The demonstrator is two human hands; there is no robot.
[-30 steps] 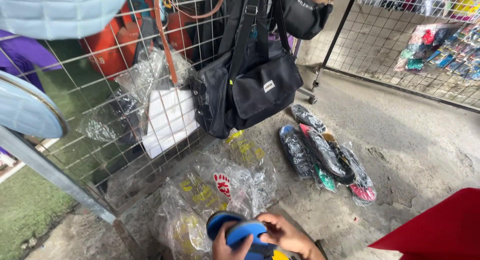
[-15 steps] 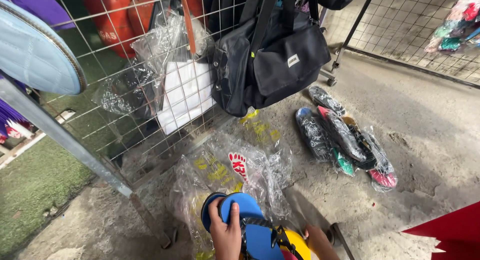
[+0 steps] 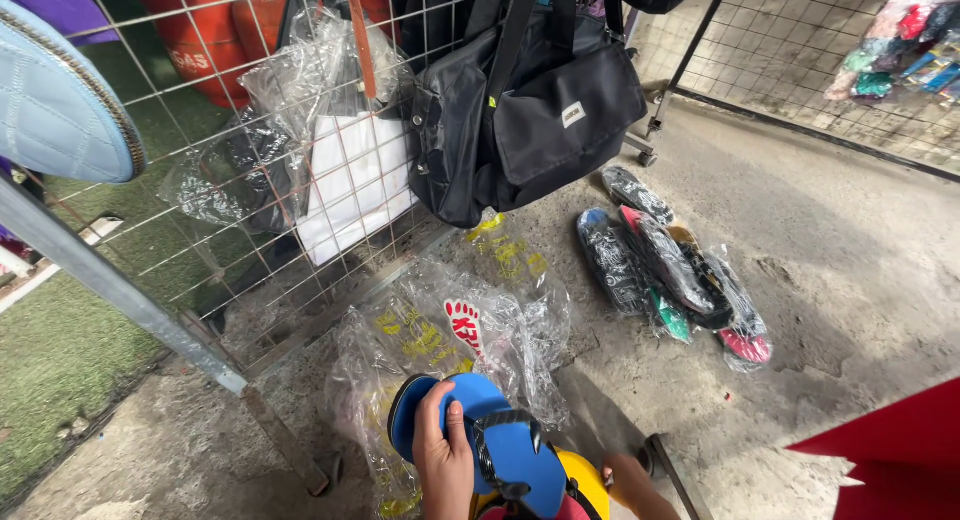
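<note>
At the bottom of the head view my left hand (image 3: 442, 462) grips a blue flip-flop (image 3: 480, 430) with a black strap, held over a stack that includes a yellow flip-flop (image 3: 588, 478). My right hand (image 3: 630, 485) shows only partly at the bottom edge, beside the yellow one; whether it holds anything is hidden. Under and behind the stack lie clear plastic bags (image 3: 470, 325) with yellow and red print, on the concrete floor.
A black bag (image 3: 530, 110) hangs on a wire grid rack (image 3: 230, 190). Bagged flip-flops (image 3: 670, 265) lie on the floor to the right. A metal frame leg (image 3: 130, 310) slants at left, a red surface (image 3: 890, 455) at lower right, and red gas cylinders (image 3: 200, 30) behind the grid.
The view has tilted down and closer. My left hand has shifted on top of the blue flip-flop, and the yellow one beneath shows more.
</note>
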